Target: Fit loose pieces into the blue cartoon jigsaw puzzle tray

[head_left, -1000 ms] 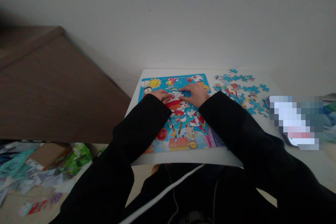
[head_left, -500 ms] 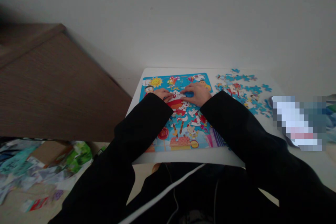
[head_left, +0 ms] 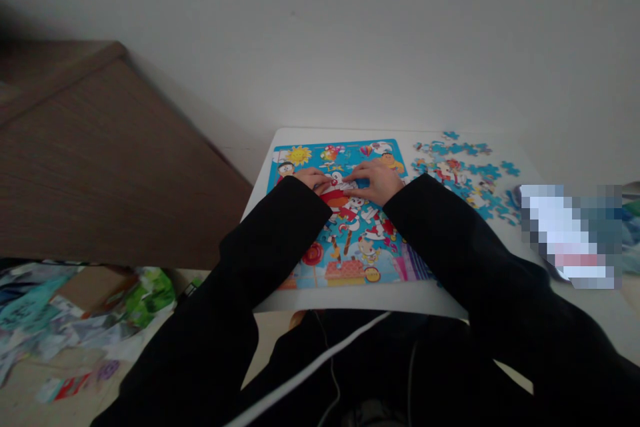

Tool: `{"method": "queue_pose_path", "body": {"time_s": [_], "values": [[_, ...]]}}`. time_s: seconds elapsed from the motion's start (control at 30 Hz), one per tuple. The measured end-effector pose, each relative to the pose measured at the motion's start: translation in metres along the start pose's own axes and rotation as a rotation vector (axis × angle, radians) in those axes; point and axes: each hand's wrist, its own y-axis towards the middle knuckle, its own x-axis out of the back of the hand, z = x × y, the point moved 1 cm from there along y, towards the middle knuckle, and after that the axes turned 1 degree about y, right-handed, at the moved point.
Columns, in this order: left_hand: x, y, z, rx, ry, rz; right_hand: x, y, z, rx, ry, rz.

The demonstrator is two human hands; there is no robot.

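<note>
- A cartoon puzzle [head_left: 345, 213] is seen lying flat on the white surface [head_left: 430, 297], at centre frame; most of its picture reads as filled in, though a few gaps may be hidden under the hands and sleeves.
- The left hand [head_left: 313, 179] and right hand [head_left: 377, 180] are laid on the puzzle's upper middle, fingertips turned toward each other and almost meeting; both appear pressed flat on the pieces there. Whether a single piece is pinched between them cannot be told.
- A heap of loose pieces [head_left: 463, 170] is left at the upper right of the frame, just beside the puzzle's right edge, so a fair part of the work is judged undone.
- The puzzle's near edge lies close to the surface's front edge, at lower centre; its far edge lies near the wall [head_left: 350, 33], with only a narrow bare strip between.
- To the left, the puzzle almost reaches the surface's left edge; beyond it a brown wooden panel [head_left: 100, 160] fills the left of the frame, with littered paper [head_left: 75, 320] on the floor at lower left.
- Open room is found mainly at the right, between the loose pieces and a blurred-out patch [head_left: 570, 233] at the right edge.
- Both sleeves [head_left: 450, 240] cross the puzzle's lower half, so little free room is left there.
</note>
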Motion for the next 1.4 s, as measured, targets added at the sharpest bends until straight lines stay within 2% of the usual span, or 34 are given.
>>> {"method": "queue_pose_path", "body": {"time_s": [0.27,0.87,1.13,1.4], "values": [[-0.004,-0.001,0.003,-0.001,-0.001,-0.031,0.006,0.001,0.004,-0.021,-0.031,0.081],[-0.002,0.000,0.000,0.033,0.024,-0.027,0.003,0.000,-0.001,-0.049,0.034,0.018],[0.011,-0.005,0.000,0.008,0.068,0.006,0.005,-0.001,0.001,-0.051,0.012,0.032],[0.012,0.000,-0.002,0.100,0.126,0.091,0.007,-0.001,0.005,-0.028,-0.026,0.062]]}}
